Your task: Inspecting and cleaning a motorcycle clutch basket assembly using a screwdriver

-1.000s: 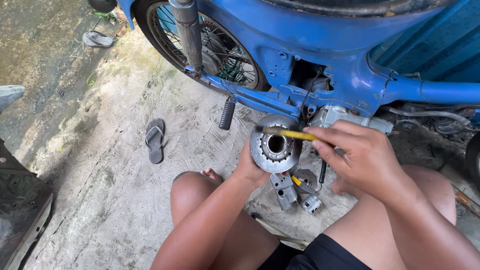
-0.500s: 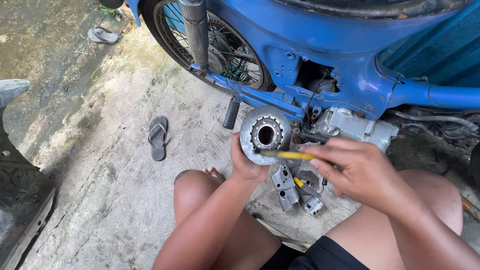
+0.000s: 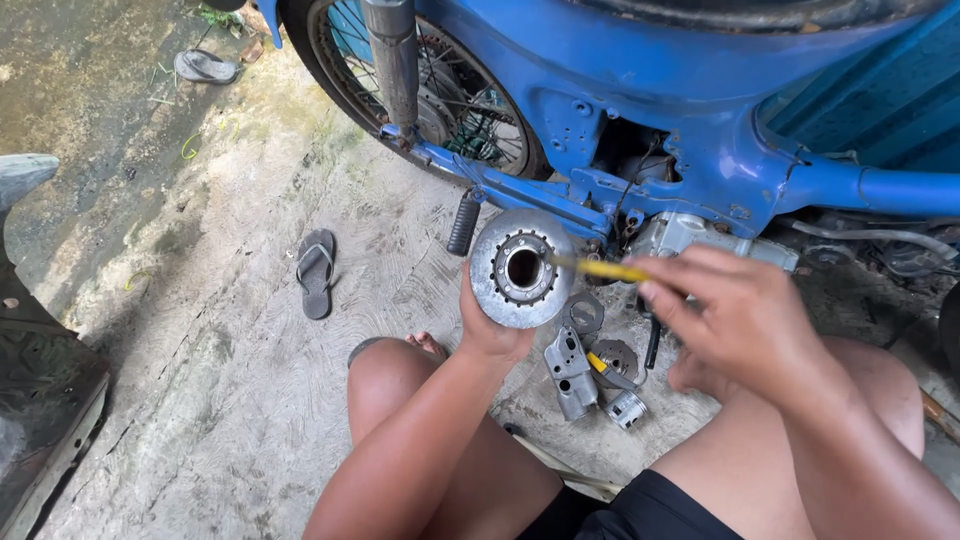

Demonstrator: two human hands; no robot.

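Concrete floor [image 3: 250,400]; left hand [image 3: 490,330] half hidden behind metal disc [image 3: 520,268].

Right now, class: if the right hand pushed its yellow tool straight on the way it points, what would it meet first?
The right hand aims the yellow tool at the round metal part held by the left hand; its centre hole probably comes first, though depth is unclear.

yellow tool's handle [image 3: 612,270] hidden inside right hand [image 3: 745,320], blue motorcycle [image 3: 700,110] cropped by top edge

No packages, labels, signs or screens show here — none at all
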